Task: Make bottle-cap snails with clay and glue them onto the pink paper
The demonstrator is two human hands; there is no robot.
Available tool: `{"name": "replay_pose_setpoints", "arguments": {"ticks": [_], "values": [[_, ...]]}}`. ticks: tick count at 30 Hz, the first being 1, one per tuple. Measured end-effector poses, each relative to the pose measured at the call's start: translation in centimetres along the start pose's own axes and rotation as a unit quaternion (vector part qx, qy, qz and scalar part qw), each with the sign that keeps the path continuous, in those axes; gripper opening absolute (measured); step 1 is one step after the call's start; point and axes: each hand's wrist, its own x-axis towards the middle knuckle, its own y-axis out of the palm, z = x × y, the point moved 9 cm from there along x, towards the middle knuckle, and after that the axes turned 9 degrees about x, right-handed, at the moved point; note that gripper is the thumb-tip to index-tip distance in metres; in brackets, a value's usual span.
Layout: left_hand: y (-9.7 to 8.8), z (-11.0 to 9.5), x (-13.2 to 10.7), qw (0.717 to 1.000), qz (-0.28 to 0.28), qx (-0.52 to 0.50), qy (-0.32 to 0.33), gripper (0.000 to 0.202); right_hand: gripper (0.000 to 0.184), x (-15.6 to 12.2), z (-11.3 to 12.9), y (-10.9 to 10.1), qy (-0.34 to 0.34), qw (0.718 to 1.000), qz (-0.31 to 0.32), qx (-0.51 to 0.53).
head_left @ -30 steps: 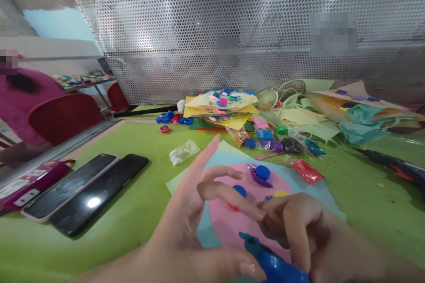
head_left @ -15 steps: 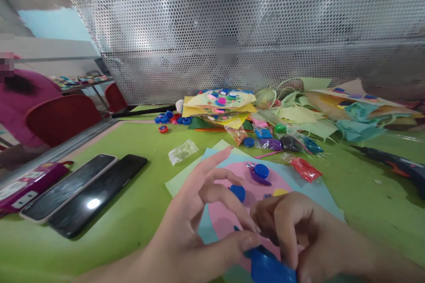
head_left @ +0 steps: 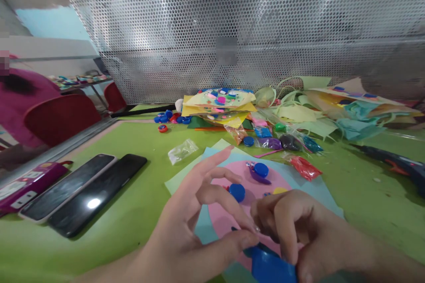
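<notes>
My right hand (head_left: 302,230) is closed, its thumb and curled fingers gripping a shiny blue packet (head_left: 270,267) at the lower edge of the view. Close to the packet's top, my left hand (head_left: 206,216) pinches with thumb and index finger; what lies between those tips is too small to make out. Beneath both hands is a pink round paper (head_left: 222,216) on a light blue sheet (head_left: 327,196). Stuck on the pink are a blue bottle cap (head_left: 261,170) with a purple clay body and another blue cap (head_left: 237,193). A yellow piece (head_left: 280,190) is partly covered by my right hand.
Two phones (head_left: 99,194) and a purple box (head_left: 33,185) lie left. Bagged clay, including a red packet (head_left: 304,168), lies beyond the sheet. A glue gun (head_left: 395,161) rests right. Decorated papers (head_left: 219,108) are piled at the back. A person in pink (head_left: 26,101) sits far left.
Both hands stay almost in place over the pink paper, with only tiny finger movements. The blue packet is still in my right hand. The view has shifted very slightly.
</notes>
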Motion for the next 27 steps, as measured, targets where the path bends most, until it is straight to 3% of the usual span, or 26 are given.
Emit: {"name": "replay_pose_setpoints", "arguments": {"ticks": [8,15,21,27], "values": [[-0.34,0.22,0.00,0.997,-0.002,-0.059,-0.040,0.067,0.031,0.22,-0.09,-0.50,-0.033,0.998,-0.010,0.043],[-0.01,0.52,-0.10,0.998,-0.003,-0.035,-0.043,0.071,0.029,0.13,-0.45,-0.49,-0.021,0.998,-0.015,0.063],[-0.12,0.43,0.05,0.997,-0.007,-0.070,-0.041,0.072,0.011,-0.01,-0.05,-0.14,-0.003,1.000,-0.007,-0.001],[-0.13,0.47,-0.01,0.996,-0.007,-0.077,-0.046,0.075,0.014,0.17,0.38,-0.08,-0.019,1.000,-0.005,-0.002]]}}
